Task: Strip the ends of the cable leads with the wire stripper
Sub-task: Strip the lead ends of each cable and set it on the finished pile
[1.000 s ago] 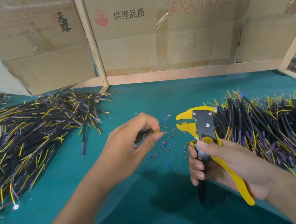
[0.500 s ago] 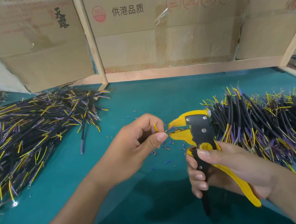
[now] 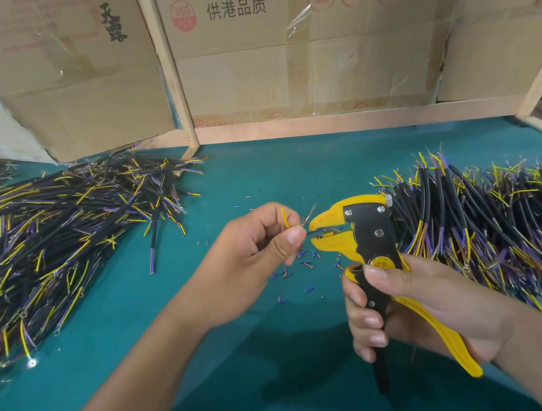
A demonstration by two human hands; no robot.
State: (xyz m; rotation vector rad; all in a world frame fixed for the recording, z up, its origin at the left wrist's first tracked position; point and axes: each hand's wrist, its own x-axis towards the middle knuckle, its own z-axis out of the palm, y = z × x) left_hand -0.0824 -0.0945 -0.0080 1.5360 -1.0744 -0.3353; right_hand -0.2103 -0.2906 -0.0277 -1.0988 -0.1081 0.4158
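**Lead fed into the stripper's mouth**

Teal worktop (image 3: 260, 173), centre frame: left hand (image 3: 251, 257) pinches a cable lead (image 3: 285, 218), steadying its tip in the wire stripper (image 3: 364, 229). Right hand (image 3: 421, 306) wraps the handles, ready to squeeze. Cable piles (image 3: 479, 218) flank both sides within reach.

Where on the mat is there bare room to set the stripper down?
Bare green mat lies between the left cable pile and right cable pile, up to the wooden rail. Also bare: the near-left mat, beside the left forearm. Insulation scraps clutter the spot under the wire stripper.
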